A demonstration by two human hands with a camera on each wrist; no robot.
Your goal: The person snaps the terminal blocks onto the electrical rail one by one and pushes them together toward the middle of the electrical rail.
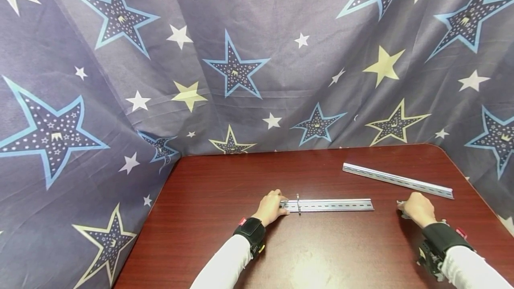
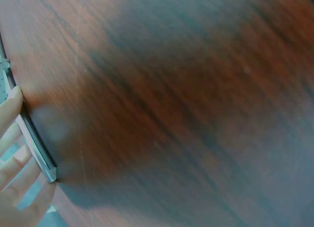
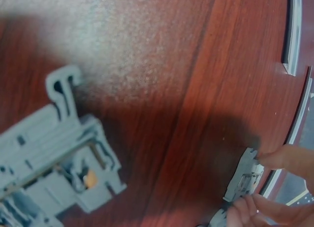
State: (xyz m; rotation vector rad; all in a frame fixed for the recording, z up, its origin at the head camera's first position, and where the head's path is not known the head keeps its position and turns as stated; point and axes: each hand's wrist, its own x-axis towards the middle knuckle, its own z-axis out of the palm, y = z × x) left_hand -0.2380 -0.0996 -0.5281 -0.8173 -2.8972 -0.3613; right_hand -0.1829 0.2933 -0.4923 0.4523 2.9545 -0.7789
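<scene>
My left hand [image 1: 271, 208] grips the left end of a slotted metal DIN rail [image 1: 337, 205] lying on the table. In the left wrist view, thumb and fingers lie on opposite sides of the rail [image 2: 35, 143]. A thin grey piece [image 1: 298, 204] stands across the rail, just right of that hand. Off the rail's right end, my right hand [image 1: 418, 209] pinches a grey terminal block [image 3: 243, 175] low over the table. Another grey terminal block [image 3: 56, 163] looms large at the left of the right wrist view. Part of a further grey piece [image 3: 218, 219] shows below the pinching fingers.
A second slotted DIN rail [image 1: 397, 180] lies at a slant behind the right hand. The reddish-brown wooden table [image 1: 225, 173] ends at a star-patterned cloth [image 1: 237, 119] at the back and sides.
</scene>
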